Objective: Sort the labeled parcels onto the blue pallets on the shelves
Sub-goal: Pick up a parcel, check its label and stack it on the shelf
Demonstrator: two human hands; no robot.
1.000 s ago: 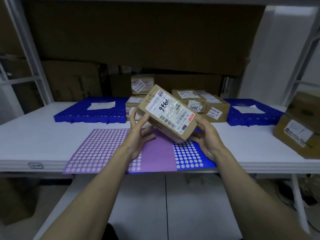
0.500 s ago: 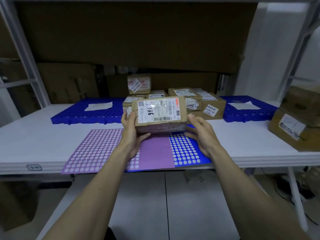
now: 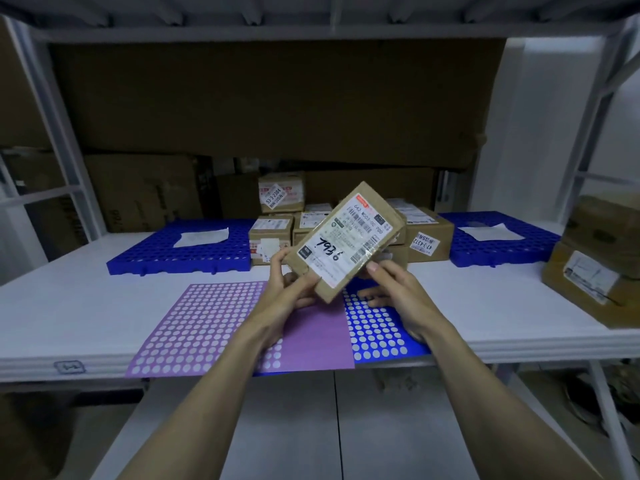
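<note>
Right now my left hand (image 3: 289, 285) and right hand (image 3: 391, 289) both grip the parcel (image 3: 346, 242) tilted at mid-frame, above the table (image 3: 69, 306). Misreading its upside-down handwritten number could send it to the wrong blue pallet (image 3: 180, 251).

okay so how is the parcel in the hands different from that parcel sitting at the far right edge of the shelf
The held parcel is lifted off the shelf, gripped by the left hand and right hand; the right-edge parcel rests on the shelf, untouched. The held parcel is tilted, label toward the camera with handwritten digits; the right-edge parcel lies flat, its label blurred. The held parcel looks slimmer. Both are brown cardboard with white labels.
</note>
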